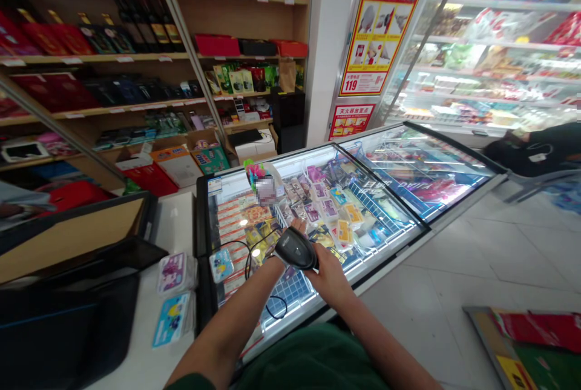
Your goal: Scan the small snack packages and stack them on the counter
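My right hand [330,276] is closed around the rear end of a black barcode scanner [296,248], held above a glass-topped chest freezer [198,226]. My left forearm reaches in from below, and my left hand [298,226] is mostly hidden behind the scanner. Only a few of its fingers show past the scanner's far side; whether they hold anything is hidden. A thin black cable [248,263] loops beside the scanner, over the freezer. Under the glass lie purple, orange and blue flat packs. A blue pack [221,264] lies near the freezer's left side.
On the white counter [175,220] at left stand a purple pack stack [175,273] and a blue pack stack [172,319]. A black monitor [63,317] is beside them. Shelves [113,57] with bottles and boxes line the back. A person's dark sleeve [554,135] shows at right.
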Demonstrator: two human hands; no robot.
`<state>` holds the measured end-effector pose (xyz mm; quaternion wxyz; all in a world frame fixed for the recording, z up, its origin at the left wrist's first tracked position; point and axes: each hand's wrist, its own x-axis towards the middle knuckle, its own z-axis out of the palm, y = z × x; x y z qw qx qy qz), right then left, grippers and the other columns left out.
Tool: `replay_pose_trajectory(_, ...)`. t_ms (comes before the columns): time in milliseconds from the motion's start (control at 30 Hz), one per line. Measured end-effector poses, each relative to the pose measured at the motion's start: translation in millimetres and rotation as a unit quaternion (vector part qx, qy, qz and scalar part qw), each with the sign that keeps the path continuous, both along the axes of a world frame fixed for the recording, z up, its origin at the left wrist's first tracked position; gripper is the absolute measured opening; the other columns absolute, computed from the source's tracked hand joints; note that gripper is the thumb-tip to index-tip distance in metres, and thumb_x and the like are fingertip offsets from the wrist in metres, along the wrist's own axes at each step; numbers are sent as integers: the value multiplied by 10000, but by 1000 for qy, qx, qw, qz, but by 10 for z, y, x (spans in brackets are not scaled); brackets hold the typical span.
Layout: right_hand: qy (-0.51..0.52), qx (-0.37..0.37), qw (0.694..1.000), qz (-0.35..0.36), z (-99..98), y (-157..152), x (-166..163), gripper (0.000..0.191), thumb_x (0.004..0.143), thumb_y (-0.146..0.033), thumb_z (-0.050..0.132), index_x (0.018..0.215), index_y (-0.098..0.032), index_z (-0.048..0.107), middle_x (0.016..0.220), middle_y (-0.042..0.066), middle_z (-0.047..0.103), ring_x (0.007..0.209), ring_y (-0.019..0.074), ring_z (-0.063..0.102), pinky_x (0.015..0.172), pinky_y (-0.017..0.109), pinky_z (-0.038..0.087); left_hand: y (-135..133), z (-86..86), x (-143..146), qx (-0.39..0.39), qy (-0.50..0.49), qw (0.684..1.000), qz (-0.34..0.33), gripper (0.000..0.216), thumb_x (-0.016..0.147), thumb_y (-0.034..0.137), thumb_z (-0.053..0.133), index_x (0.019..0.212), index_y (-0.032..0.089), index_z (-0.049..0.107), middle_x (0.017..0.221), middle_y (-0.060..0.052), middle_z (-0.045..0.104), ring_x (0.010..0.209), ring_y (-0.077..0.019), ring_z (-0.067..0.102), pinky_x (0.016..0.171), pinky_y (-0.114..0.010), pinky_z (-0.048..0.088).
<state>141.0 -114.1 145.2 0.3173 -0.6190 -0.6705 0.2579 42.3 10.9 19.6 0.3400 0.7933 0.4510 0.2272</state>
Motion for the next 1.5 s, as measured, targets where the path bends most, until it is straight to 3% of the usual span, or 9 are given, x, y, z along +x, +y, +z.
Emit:
replay_pose_trajectory(133,-1,-1,1000,-8,-9,5,16,327,692,-82,562,1006,-172,550,953,76,635,913,239,588,815,349,448,25,-76,103,45,112,993,-17,530,856,179,384,1381,171,459,1383,-101,517,1405,-278,270,1149,-472,183)
replay_pose_trajectory(300,-6,-2,1000,-16,31,13,25,278,674,-77,559,929,-184,548,894,62,637,865,233,591,775,335,452,74,-166,190,68,158,984,-45,528,863,238,427,1389,211,448,1435,-83,467,1433,-264,189,1143,-434,187)
replay_pose_trajectory(600,12,21,1000,-18,8,39,57,293,687,-89,561,956,-205,550,919,55,647,873,232,602,775,330,457,123,-194,317,0,2,1000,-29,373,832,228,455,1175,205,599,1241,-127,609,1379,-320,284,1148,-510,92)
replay_pose_trajectory(933,6,14,1000,-18,-30,49,52,286,690,-90,564,956,-191,542,894,53,636,828,221,588,750,326,448,174,-119,369,-22,26,999,-25,441,836,380,533,1241,206,554,1359,-155,515,1380,-358,277,1122,-577,114)
replay_pose_trajectory(1500,-11,16,1000,-15,-67,46,35,258,678,-100,568,915,-197,546,874,50,641,829,225,598,735,321,458,110,-203,167,-8,-28,999,-21,308,811,248,519,1095,208,632,1217,-115,619,1298,-330,406,1122,-515,203)
